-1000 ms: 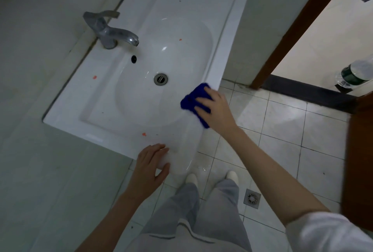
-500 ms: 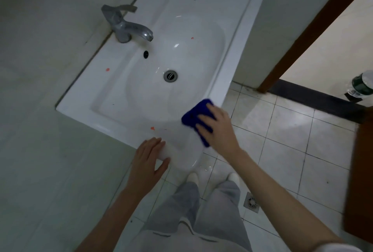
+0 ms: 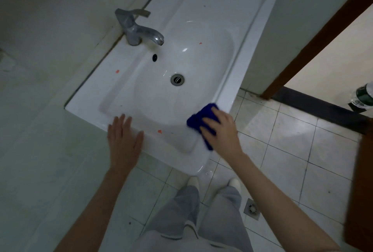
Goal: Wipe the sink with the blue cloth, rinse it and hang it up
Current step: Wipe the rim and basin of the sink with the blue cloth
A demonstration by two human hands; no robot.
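White sink (image 3: 203, 12) rim: right hand (image 3: 223, 130) fingers press blue cloth (image 3: 198, 119); left hand (image 3: 124, 140) flat, open.

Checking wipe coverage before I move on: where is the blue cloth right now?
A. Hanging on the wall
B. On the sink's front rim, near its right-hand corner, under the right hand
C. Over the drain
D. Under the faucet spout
B: the blue cloth lies on the front rim of the sink under the right hand, well clear of the drain and the faucet.

Blue cloth (image 3: 198, 119) under right hand (image 3: 221, 130)
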